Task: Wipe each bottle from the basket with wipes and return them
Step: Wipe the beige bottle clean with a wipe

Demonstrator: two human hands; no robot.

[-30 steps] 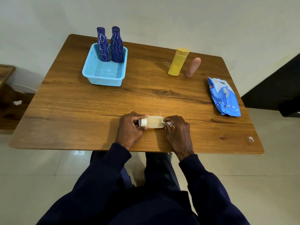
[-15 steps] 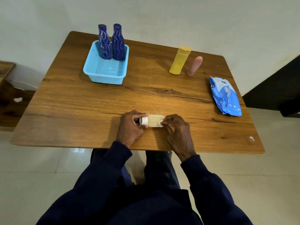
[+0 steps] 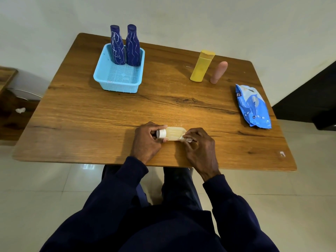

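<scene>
Head view: looking down on a brown wood-grain desk, with a person's two navy-sleeved arms coming in from the lower edge of the frame.
Bottle being wiped: a small pale-yellow translucent plastic bottle with a white screw cap lies on its side at the lower middle of the frame, near the desk's front edge, cap pointing left.
Left grip: a bare hand with fingers and thumb curled round the cap end of the small bottle, holding it down on the desk.
Right grip: a bare hand with fingers bent, pinching a crumpled white wipe against the base end of the same bottle.
Basket: a light-blue plastic mesh basket sits in the upper left of the frame. Two dark-blue bottles with white squiggly lines stand upright side by side at its far end.
Outside the basket: a tall yellow plastic bottle and a rounded pink bottle stand just beside each other in the upper right.
Wipes pack: a blue-and-white soft packet lies flat near the desk's right edge.
Off the desk: pale glossy floor tiles show below. A small white crumpled scrap rests on a dark wooden surface at the left edge.
</scene>
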